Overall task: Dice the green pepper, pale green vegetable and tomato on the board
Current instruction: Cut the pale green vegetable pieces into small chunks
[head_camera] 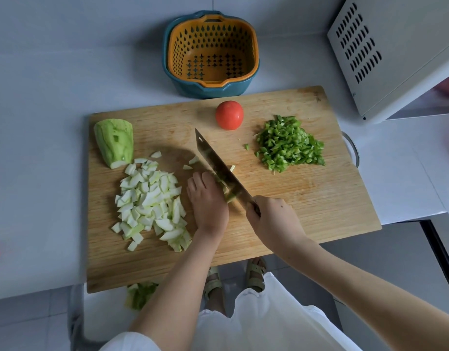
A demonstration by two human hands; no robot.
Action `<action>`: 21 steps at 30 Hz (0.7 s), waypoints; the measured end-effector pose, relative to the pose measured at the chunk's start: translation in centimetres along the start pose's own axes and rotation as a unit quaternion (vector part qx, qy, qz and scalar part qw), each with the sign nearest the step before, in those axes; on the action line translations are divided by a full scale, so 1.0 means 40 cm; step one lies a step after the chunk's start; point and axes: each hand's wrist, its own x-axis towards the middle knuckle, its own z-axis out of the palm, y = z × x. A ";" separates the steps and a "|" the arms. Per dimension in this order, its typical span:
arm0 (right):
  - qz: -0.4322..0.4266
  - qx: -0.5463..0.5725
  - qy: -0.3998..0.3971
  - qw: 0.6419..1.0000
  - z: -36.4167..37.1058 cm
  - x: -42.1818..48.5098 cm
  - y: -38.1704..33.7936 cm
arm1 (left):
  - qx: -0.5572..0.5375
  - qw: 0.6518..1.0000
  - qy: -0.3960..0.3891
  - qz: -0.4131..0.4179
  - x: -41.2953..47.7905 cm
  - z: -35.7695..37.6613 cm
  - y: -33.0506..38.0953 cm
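1 whole tomato (229, 115) sits beyond the hands, 1 diced green pepper heap (289, 144) beyond the right hand (274, 221), which grips 1 knife (218, 164); left hand (208, 201) pins pale green vegetable strips (230, 197) under curled fingers, 1 pale pile (150, 198) beside it.

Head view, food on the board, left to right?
Uncut pale green vegetable chunk → pile of pale diced pieces → tomato → diced green pepper.
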 end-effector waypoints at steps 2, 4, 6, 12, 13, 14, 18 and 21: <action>-0.004 -0.005 0.007 1.000 -0.015 -0.016 0.003 | 0.017 1.000 -0.013 0.005 0.002 0.001 -0.003; -0.005 -0.013 0.006 1.000 -0.026 -0.031 0.004 | 0.020 1.000 -0.023 0.004 0.003 0.000 -0.003; -0.002 -0.015 0.000 1.000 -0.029 -0.040 0.002 | 0.018 0.999 -0.026 -0.002 0.002 0.000 -0.003; 0.002 -0.007 -0.009 1.000 0.005 -0.010 -0.004 | -0.006 1.000 -0.013 -0.006 0.003 0.000 -0.002; 0.004 -0.001 -0.008 1.000 0.012 -0.001 -0.004 | -0.021 1.000 -0.005 0.000 0.002 0.003 -0.005; 0.004 0.007 -0.005 1.000 0.015 0.007 -0.004 | -0.038 0.999 -0.004 0.005 0.001 0.003 -0.008; -0.009 0.003 0.007 1.000 -0.002 0.000 0.004 | -0.070 0.998 0.004 0.003 0.005 0.000 -0.013; -0.013 -0.007 0.013 1.000 -0.020 -0.030 0.006 | -0.065 0.998 0.013 0.004 0.007 -0.002 -0.011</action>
